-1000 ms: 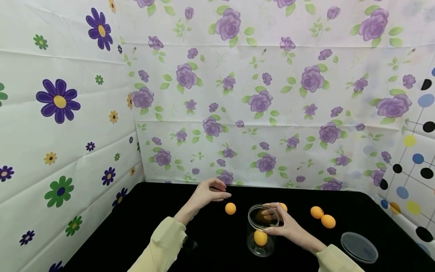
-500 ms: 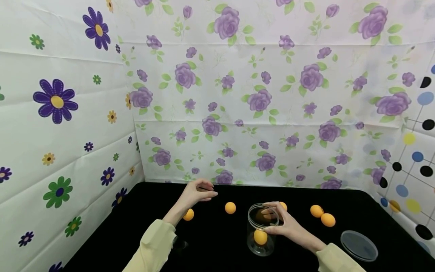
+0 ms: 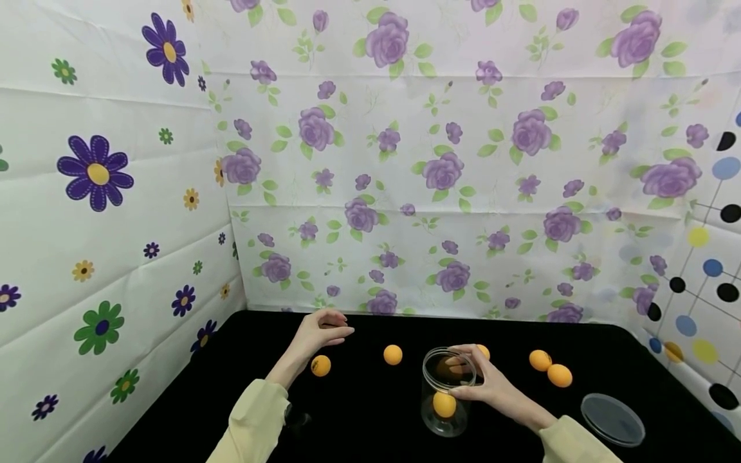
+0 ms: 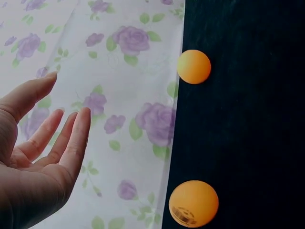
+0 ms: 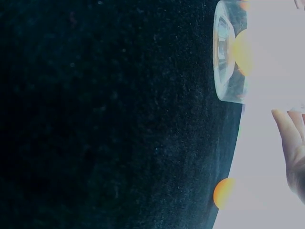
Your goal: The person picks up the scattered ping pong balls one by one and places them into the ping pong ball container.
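In the head view, my right hand (image 3: 486, 384) holds a clear, open-topped jar (image 3: 427, 405) near its rim, thumb in front and fingers at the back. The jar stands upright, with an orange ping-pong ball (image 3: 444, 404) inside. My left hand (image 3: 317, 333) is raised over the left part of the table, empty, with relaxed fingers. Close below that wrist lies another ping-pong ball (image 3: 321, 366), with a dark print that shows in the left wrist view. A third ball (image 3: 392, 354) sits between this hand and the jar.
Two orange balls (image 3: 540, 360) lie side by side to the right, and one more ball (image 3: 484, 351) is partly hidden behind my right hand. A clear round lid (image 3: 612, 419) rests at the right front. Flowered sheets (image 3: 370, 161) stand behind the black table (image 3: 359, 411).
My left hand has moved left, away from the middle ball, uncovering the ball by its wrist. My right hand and the jar stay in place.
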### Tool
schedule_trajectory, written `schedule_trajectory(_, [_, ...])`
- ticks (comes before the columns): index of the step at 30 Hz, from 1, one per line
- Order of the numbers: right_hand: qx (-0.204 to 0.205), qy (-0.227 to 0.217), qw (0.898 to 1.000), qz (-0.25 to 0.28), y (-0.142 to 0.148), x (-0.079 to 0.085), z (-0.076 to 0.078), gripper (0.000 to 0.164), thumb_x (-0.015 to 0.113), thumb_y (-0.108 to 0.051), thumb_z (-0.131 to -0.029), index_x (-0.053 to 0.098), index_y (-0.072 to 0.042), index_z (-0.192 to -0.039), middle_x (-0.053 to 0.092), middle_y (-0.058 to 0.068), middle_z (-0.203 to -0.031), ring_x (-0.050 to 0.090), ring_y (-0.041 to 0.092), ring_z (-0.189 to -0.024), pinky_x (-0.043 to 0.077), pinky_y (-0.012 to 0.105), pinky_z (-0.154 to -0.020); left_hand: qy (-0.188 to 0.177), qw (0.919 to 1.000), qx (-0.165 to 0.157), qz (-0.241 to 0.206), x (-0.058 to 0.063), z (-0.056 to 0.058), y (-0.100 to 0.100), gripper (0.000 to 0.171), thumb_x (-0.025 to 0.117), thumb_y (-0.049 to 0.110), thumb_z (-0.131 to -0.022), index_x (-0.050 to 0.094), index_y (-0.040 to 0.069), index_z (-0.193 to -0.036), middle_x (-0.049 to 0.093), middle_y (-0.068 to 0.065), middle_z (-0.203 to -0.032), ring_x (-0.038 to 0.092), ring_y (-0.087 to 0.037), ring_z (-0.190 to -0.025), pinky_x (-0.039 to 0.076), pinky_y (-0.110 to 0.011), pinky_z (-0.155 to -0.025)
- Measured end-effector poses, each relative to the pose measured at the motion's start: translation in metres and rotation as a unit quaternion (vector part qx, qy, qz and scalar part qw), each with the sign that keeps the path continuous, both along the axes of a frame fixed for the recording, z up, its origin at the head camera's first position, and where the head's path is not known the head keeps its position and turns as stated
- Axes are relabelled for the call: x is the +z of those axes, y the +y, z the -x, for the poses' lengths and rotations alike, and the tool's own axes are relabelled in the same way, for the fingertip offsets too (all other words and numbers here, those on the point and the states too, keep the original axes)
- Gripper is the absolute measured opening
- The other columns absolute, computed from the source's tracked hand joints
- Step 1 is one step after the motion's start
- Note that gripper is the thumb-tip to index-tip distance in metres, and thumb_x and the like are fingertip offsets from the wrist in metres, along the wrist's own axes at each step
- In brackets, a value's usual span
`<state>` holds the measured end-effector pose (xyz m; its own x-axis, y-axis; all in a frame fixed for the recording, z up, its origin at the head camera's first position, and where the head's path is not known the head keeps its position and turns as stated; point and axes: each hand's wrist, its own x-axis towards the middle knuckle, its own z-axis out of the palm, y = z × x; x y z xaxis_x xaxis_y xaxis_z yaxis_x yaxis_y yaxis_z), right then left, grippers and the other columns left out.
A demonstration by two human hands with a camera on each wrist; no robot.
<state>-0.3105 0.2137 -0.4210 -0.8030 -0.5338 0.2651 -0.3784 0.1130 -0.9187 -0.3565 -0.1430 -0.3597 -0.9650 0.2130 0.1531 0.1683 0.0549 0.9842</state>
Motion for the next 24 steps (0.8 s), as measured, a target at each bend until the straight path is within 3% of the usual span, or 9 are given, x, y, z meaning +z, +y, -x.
schedule_trajectory(12, [-0.001,-0.003,1.0,0.0,-0.001,-0.001,-0.001,0.053,0.054,-0.003,-0.089,0.029,-0.009,-0.135,0.036,0.019,-0.132,0.036,0.037,-0.117,0.043,0.04,-0.082,-0.018,0.9994,0.028,-0.01,-0.014,0.002,-0.018,0.03,0.067,0.007,-0.082,0.055,-0.006,-0.107,0.055,-0.018,-0.099,0.059,-0.026,-0.087,0.049,-0.036,-0.076])
schedule_trajectory(24, [-0.004,0.007,1.0,0.0,-0.001,0.0,-0.001,0.053,0.055,-0.002,-0.089,0.03,-0.01,-0.134,0.037,0.019,-0.131,0.036,0.039,-0.116,0.044,0.041,-0.081,-0.01,0.9963,0.085,-0.003,-0.023,0.008,-0.03,0.033,0.071,0.008,-0.078,0.057,-0.004,-0.105,0.057,-0.016,-0.096,0.059,-0.031,-0.088,0.049,-0.037,-0.076])
